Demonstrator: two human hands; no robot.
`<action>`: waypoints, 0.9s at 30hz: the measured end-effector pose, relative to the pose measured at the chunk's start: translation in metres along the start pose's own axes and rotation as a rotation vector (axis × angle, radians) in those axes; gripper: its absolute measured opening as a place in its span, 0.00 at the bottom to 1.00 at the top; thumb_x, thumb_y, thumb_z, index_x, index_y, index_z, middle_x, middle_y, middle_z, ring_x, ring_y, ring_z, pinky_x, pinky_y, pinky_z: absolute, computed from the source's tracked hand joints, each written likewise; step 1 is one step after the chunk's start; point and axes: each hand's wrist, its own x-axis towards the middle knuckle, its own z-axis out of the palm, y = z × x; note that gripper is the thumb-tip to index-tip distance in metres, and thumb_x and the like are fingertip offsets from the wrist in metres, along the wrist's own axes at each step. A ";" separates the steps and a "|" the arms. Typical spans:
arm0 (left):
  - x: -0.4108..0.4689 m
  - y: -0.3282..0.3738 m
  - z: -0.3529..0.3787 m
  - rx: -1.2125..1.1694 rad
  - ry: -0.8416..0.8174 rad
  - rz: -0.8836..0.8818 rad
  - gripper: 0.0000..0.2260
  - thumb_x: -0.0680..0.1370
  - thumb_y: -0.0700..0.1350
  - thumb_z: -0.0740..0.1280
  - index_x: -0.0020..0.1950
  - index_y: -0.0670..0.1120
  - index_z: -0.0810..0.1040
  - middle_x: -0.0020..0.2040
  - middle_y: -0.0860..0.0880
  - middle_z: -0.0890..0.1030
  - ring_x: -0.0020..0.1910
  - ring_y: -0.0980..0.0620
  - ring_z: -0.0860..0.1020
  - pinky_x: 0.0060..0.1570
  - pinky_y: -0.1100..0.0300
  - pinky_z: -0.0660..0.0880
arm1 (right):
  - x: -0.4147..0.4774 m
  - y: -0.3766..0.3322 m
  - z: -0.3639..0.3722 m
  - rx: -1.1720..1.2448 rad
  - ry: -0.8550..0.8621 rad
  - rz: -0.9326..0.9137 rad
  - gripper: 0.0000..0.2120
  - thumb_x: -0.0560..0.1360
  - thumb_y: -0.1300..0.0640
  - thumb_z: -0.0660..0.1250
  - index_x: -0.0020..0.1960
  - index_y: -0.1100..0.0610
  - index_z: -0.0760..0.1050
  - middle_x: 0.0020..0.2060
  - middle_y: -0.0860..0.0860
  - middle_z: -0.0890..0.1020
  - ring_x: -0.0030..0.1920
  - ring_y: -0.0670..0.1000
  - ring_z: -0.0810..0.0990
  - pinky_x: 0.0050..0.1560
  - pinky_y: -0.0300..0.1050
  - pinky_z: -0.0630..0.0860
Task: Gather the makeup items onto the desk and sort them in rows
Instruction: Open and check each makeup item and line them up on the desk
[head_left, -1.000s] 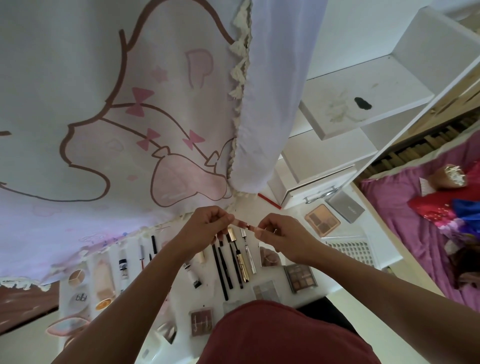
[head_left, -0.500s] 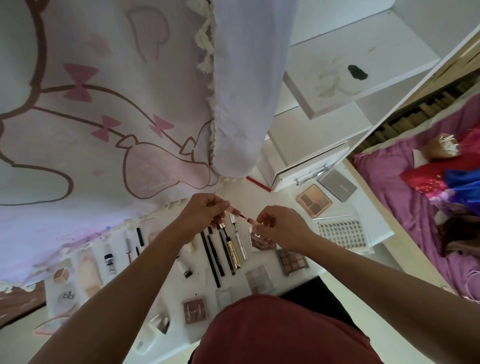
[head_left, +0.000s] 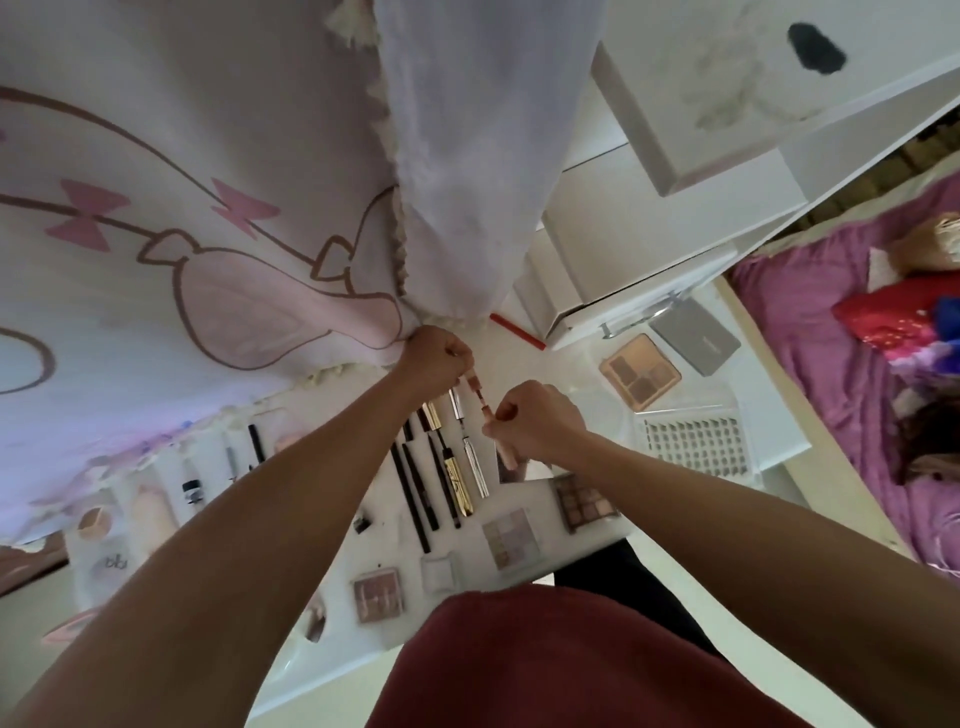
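A second ago the pink lip tube (head_left: 478, 396) lay almost level between the hands; now it slants from far left to near right above the desk (head_left: 566, 374). The left hand (head_left: 436, 358) pinches its far end and the right hand (head_left: 535, 422) curls round its near end. At right, a clear tray (head_left: 752, 441) holds a grid of small dark pieces, and the open peach palette (head_left: 640, 376) shows brown pans.

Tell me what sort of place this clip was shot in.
Most likely a bedroom: a bed with purple bedding beside a white desk laid with makeup, and a cartoon-print curtain hanging behind.
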 end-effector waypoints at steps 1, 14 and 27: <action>0.005 -0.001 0.001 0.035 0.004 0.013 0.05 0.76 0.35 0.67 0.41 0.42 0.79 0.41 0.42 0.82 0.34 0.49 0.79 0.31 0.62 0.76 | 0.004 0.000 0.004 0.000 -0.001 0.014 0.08 0.71 0.47 0.73 0.42 0.51 0.84 0.36 0.46 0.84 0.37 0.47 0.81 0.35 0.39 0.73; 0.037 -0.022 0.012 0.311 0.103 0.011 0.04 0.73 0.37 0.70 0.44 0.37 0.84 0.44 0.40 0.84 0.45 0.44 0.82 0.46 0.53 0.79 | 0.048 -0.005 0.035 -0.166 -0.028 0.044 0.12 0.69 0.47 0.69 0.43 0.56 0.78 0.39 0.52 0.81 0.43 0.55 0.81 0.43 0.47 0.78; 0.014 -0.039 0.006 0.183 0.194 0.009 0.07 0.76 0.42 0.69 0.53 0.44 0.81 0.46 0.48 0.81 0.47 0.48 0.80 0.50 0.61 0.75 | 0.063 -0.004 -0.008 -0.473 0.274 -0.225 0.22 0.76 0.62 0.64 0.70 0.62 0.68 0.65 0.59 0.69 0.58 0.62 0.78 0.64 0.60 0.73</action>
